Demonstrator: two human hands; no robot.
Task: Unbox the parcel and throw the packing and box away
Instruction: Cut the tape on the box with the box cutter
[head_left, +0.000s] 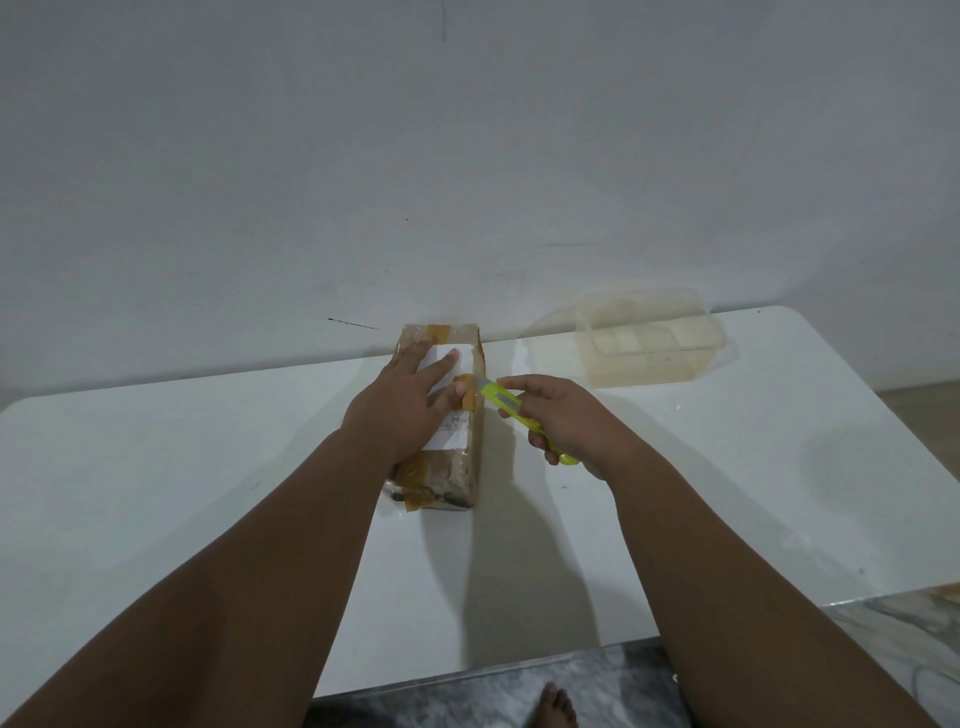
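Left hand (400, 408), fingers spread, presses the taped parcel (451, 472). Right hand (569, 423) pinches a green cutter (502, 398). Far-right clear tub (640, 367): contents unclear.

Plain pale wall (467, 156) behind a glossy white table (156, 467) — grey marbled floor (467, 696) below.

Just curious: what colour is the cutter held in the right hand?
The cutter is bright lime green, clearest in the head view, gripped by the right hand.
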